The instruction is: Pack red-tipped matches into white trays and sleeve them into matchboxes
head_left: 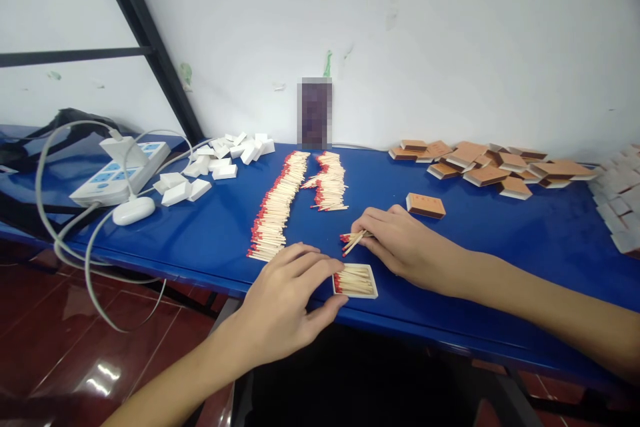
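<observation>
My left hand (285, 297) grips the left end of a small white matchbox tray (356, 281) half filled with red-tipped matches, near the front edge of the blue table (200, 233). My right hand (395, 240) pinches a small bundle of matches (353, 241) just above and behind that tray. Two long rows of loose matches (280, 203) lie behind my hands. One brown matchbox sleeve (425, 205) lies alone just beyond my right hand.
A heap of brown sleeves (490, 167) lies at the back right, and white trays (617, 203) at the far right edge. More white trays (210, 163) sit at the back left, next to a power strip (120, 170), a white adapter (133, 210) and cables. A pixelated dark object (315, 113) leans on the wall.
</observation>
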### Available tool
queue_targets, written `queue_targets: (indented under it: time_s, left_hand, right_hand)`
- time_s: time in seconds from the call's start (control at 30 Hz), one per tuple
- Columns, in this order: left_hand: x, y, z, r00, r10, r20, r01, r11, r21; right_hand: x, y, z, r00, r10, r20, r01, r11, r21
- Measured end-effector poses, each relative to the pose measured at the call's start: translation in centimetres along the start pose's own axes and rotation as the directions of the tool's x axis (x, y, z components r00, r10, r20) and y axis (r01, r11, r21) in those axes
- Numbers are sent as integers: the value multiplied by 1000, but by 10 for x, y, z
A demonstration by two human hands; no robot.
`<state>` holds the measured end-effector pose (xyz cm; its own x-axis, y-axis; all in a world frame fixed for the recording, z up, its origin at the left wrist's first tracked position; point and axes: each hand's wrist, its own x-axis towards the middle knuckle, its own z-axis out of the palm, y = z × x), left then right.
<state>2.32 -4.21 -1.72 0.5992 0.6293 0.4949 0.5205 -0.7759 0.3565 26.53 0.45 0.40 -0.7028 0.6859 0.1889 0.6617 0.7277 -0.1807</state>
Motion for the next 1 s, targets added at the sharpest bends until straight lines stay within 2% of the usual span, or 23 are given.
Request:
queue_targets:
  time_s: [0.4, 0.57, 0.77, 1.0]
  left_hand:
    - [-3, 0, 4, 997, -75, -8, 75, 997, -21]
    - [-3, 0, 5, 994, -108, -12, 108, 994, -7]
    - [-1, -1, 5, 996, -85, -24, 85, 996, -2]
    - [-1, -1, 6, 998, -53, -36, 53, 999, -3]
  right_hand:
    - [1, -5, -20, 990, 136, 20, -137, 961, 240]
    - [-2, -17, -21, 992, 108, 64, -123, 947, 297]
    - [-9, -26, -20, 987, 72, 143, -110, 954, 278]
    - [-9, -33, -15, 994, -16, 111, -8, 978, 207]
